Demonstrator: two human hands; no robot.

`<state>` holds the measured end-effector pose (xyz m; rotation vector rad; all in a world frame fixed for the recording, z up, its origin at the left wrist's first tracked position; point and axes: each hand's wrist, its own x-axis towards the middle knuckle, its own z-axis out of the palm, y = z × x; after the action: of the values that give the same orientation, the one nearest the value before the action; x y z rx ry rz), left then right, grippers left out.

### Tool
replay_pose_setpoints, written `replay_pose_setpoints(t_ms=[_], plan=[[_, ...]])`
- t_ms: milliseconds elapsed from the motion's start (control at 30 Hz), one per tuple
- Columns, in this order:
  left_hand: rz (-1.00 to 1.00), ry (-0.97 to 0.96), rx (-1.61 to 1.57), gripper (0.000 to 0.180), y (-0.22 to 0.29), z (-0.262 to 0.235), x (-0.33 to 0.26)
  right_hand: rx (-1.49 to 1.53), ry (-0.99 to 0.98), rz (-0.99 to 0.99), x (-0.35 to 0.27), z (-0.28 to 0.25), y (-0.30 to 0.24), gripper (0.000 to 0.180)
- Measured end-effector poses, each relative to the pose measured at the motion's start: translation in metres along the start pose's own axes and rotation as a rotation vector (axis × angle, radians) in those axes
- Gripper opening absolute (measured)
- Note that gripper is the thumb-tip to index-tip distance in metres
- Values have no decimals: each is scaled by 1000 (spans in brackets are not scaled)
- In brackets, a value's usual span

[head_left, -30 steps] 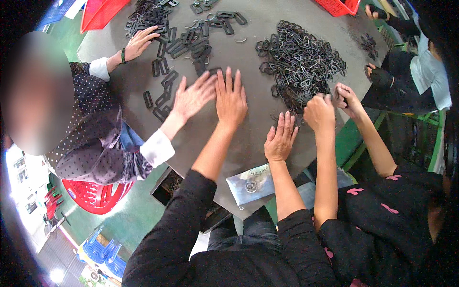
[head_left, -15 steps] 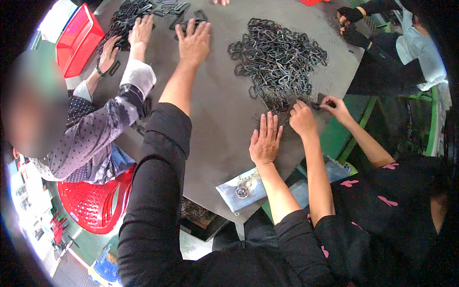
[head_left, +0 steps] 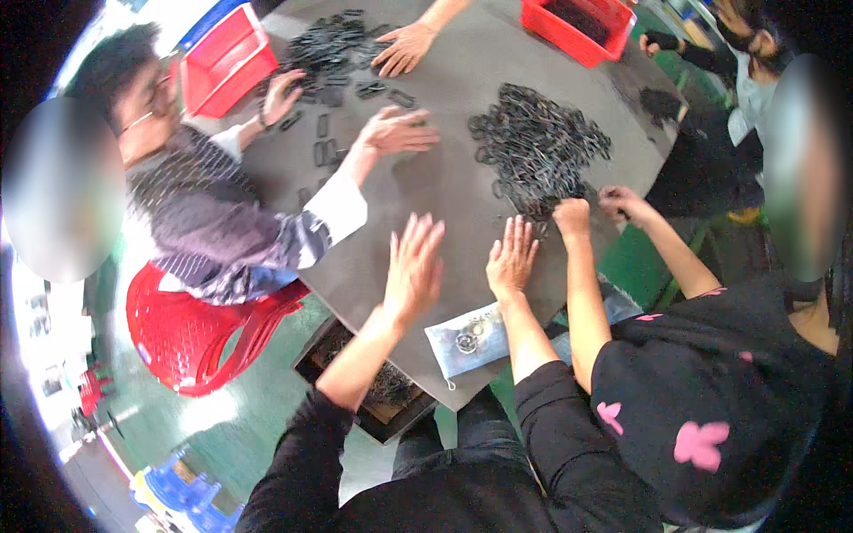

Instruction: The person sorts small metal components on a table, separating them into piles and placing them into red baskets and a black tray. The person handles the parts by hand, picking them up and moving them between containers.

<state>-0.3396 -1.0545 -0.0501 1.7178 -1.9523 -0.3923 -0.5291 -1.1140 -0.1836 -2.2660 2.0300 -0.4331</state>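
Observation:
My left hand (head_left: 415,271) is held over the near part of the grey table (head_left: 355,222), fingers stretched and nothing in it, slightly blurred. My right hand (head_left: 513,256) lies flat, fingers extended, at the near edge of a large heap of black oval rings (head_left: 538,147). Beside it, a co-worker's closed hand (head_left: 573,218) is at the heap's near corner; their other hand (head_left: 626,204) pinches something dark and small. On the far left lies a second heap of dark rings (head_left: 329,44), with loose rectangular loops (head_left: 326,151) scattered before it.
A blue patterned pouch (head_left: 471,339) lies by my right forearm. Co-workers' hands (head_left: 400,129) reach over the table from left and far side. Red baskets (head_left: 229,67) stand at the far left and far right. A box (head_left: 382,431) sits below the table edge, near a red chair (head_left: 195,329).
My left hand has drawn back toward me from the loose loops. My right hand stays near the heap. The left co-worker's hand has swept right across the table. The view has shifted.

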Motion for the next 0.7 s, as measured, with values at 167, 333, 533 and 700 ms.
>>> replay_pose_setpoints(t_ms=[167,333,533,700], plan=[[-262,-61,-206,56,34,-50,-170,30,-124,-8,5,-32,-6,63],[-447,-2,-202,53,28,-99,-297,121,-112,-60,-45,-81,-67,66],[-440,-72,-146,48,5,-132,-401,181,-99,-29,-197,-95,-79,68],[-484,-130,-124,37,-8,-170,-423,276,-84,57,-237,-117,-78,70]])
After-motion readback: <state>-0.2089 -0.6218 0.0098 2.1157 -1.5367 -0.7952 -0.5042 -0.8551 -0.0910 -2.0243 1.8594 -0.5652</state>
